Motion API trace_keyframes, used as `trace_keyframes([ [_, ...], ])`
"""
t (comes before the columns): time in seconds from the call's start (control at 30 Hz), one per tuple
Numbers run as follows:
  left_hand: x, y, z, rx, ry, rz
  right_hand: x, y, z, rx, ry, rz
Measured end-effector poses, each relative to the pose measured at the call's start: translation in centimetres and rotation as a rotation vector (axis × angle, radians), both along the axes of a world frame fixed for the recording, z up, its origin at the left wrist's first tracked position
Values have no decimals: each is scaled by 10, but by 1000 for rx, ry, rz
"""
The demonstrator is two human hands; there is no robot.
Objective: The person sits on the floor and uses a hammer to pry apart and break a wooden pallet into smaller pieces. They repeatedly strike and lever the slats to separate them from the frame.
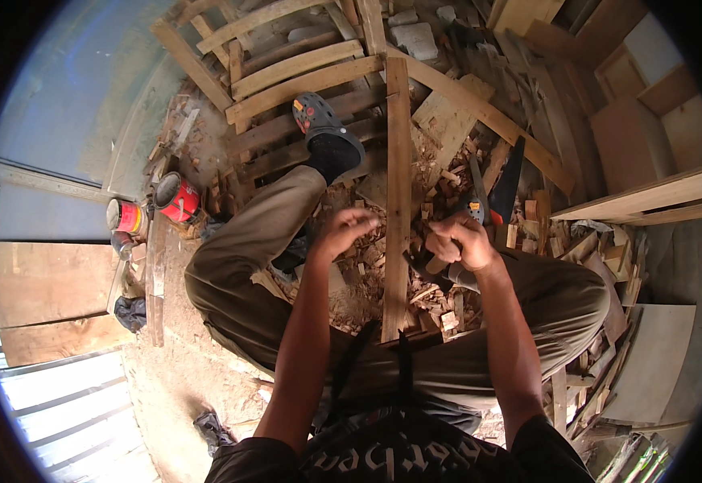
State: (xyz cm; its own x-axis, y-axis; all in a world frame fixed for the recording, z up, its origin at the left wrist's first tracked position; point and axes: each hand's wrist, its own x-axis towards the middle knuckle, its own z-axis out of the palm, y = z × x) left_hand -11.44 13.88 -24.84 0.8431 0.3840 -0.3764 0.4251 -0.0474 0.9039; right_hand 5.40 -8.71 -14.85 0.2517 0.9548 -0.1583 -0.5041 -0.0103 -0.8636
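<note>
A long wooden plank (398,193) runs away from me between my two hands. My left hand (346,233) hovers just left of it, fingers loosely stretched toward the plank, with nothing visible in them. To the right of the plank, my right hand (465,240) is closed, its fingers curled in. A dark shape shows below those fingers, but I cannot make out what it is. Beyond the right hand a saw with a dark blade (509,179) leans near my right clog (475,209). My left foot, in a grey clog (319,117), rests on a slatted wooden frame (303,80).
Wood chips and offcuts (431,306) cover the ground between my legs. At left stand a red can (177,198) and a red-and-yellow can (125,216). Another long board (488,113) slants at far right. Wooden panels (637,137) and a pale sheet (649,362) stand along the right.
</note>
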Motion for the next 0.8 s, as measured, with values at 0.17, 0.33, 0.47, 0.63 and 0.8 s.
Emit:
trace_keyframes([
  [0.17,-5,8,-41,275,126,241,12,5,-5,-108,-158,-442],
  [0.33,22,-49,-73,631,440,47,27,-5,-12,-131,-278,-595],
  [0.47,38,-83,-128,257,314,110,22,-2,-6,-138,-290,-576],
  [0.63,64,-101,-136,156,494,298,27,-8,-17,-168,-133,-662],
  [0.8,53,-76,-144,-57,386,147,22,-1,-23,-200,-126,-624],
])
